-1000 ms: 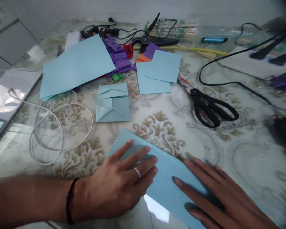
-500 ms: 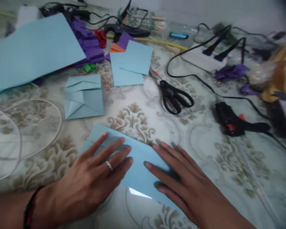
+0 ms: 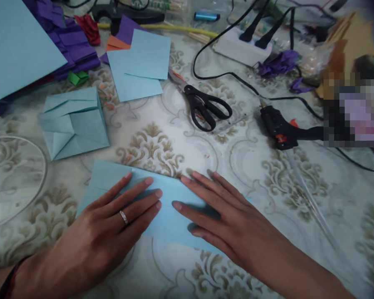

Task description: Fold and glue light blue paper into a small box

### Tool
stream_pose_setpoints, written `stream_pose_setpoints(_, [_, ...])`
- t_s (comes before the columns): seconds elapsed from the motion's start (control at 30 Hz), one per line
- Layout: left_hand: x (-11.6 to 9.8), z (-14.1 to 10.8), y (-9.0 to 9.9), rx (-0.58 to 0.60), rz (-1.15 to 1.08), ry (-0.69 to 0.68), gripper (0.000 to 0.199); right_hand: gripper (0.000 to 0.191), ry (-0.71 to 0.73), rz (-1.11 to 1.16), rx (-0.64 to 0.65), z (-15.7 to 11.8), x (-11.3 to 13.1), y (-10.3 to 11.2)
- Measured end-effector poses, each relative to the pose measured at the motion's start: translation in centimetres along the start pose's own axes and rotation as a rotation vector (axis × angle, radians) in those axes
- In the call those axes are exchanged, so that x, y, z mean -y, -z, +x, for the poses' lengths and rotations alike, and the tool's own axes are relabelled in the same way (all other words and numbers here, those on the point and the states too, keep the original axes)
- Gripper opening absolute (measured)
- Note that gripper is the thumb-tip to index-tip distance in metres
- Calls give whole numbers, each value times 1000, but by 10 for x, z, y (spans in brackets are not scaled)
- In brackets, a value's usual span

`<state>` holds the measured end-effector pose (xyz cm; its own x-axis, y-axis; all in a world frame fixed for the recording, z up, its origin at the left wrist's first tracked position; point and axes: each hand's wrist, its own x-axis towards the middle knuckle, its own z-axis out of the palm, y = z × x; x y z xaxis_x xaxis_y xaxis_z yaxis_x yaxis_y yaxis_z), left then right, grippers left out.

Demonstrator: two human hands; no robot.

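Note:
A folded sheet of light blue paper (image 3: pixel 171 216) lies on the patterned table cover, its long upper edge slanting down to the right. My left hand (image 3: pixel 112 224), with a ring on one finger, rests flat on its left part, fingers stretched out. On its right part lies my right hand (image 3: pixel 233 220), palm down and fingers spread, some fingertips reaching over the upper edge. Both hands hide parts of the sheet. Beyond the left hand sits a folded blue paper piece (image 3: pixel 77 133) with creased triangular flaps.
Black-handled scissors (image 3: pixel 202 106) lie beyond the paper, near several blue paper squares (image 3: pixel 143 54). To the right is a black glue gun (image 3: pixel 280 126) with a clear glue stick. A white power strip (image 3: pixel 243 47) with black cables stands behind. A white ring (image 3: pixel 43 166) lies at left.
The view has shifted, so the things on the table appear farther left and higher. Both hands stay flat on the blue sheet, in nearly the same places on it.

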<state>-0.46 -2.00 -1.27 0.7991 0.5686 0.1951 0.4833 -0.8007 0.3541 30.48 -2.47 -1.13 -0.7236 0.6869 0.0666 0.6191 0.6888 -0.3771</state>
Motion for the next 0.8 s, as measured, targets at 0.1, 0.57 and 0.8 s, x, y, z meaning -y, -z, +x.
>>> stream_pose_setpoints(0.1, [1, 0, 0, 11, 36, -8, 43, 40, -5, -1, -10, 1, 1, 0])
stream_pose_setpoints(0.57, [2, 17, 0, 122, 81, -20, 40, 52, -25, -23, -4, 0, 4, -1])
stream_pose_setpoints(0.8, [5, 17, 3, 126, 107, -31, 53, 54, -50, -85, -3, -10, 8, 0])
